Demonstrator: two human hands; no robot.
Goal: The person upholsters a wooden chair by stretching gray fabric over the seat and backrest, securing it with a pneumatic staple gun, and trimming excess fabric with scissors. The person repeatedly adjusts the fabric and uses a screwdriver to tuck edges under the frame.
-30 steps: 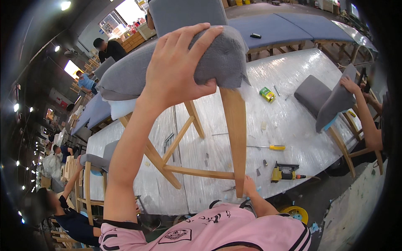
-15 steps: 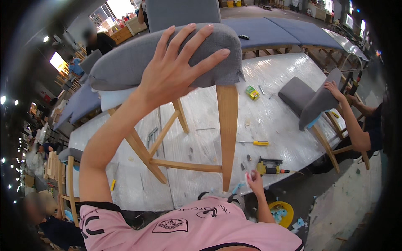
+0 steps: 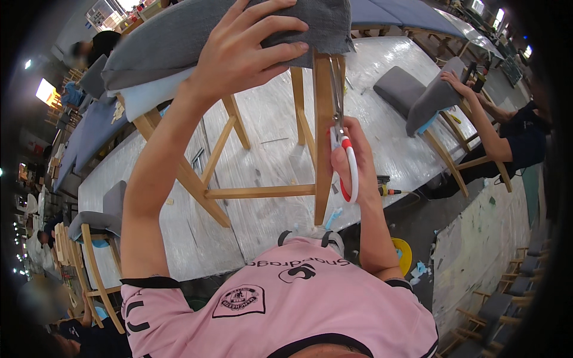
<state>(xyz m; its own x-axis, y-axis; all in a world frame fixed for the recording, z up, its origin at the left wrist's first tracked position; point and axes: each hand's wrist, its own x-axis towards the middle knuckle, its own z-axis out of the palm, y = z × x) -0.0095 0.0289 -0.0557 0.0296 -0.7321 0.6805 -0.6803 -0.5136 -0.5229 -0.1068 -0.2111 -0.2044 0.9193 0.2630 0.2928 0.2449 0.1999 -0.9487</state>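
A wooden-legged chair with a grey upholstered seat (image 3: 161, 45) stands before me; pale blue lining (image 3: 149, 98) shows beneath the fabric. Across the seat's near edge lies my left hand (image 3: 248, 51), fingers spread on the cloth, thumb partly hidden. My right hand (image 3: 359, 149) grips scissors (image 3: 338, 98) with red and white handles, beside the near right leg (image 3: 323, 137). The blades point up at the fabric's lower corner above that leg. Whether they touch the cloth I cannot tell.
The table (image 3: 262, 164) is covered in clear plastic film. At the right, a co-worker's hand (image 3: 459, 83) rests on another grey chair (image 3: 439, 98). A yellow bucket (image 3: 403, 253) stands on the floor among blue scraps (image 3: 419, 269). More chairs (image 3: 98, 221) stand at the left.
My right hand has brought the scissors up from the table's near edge to the chair leg's top. My left hand stays on the seat, its fingers closer together. The view has shifted downward.
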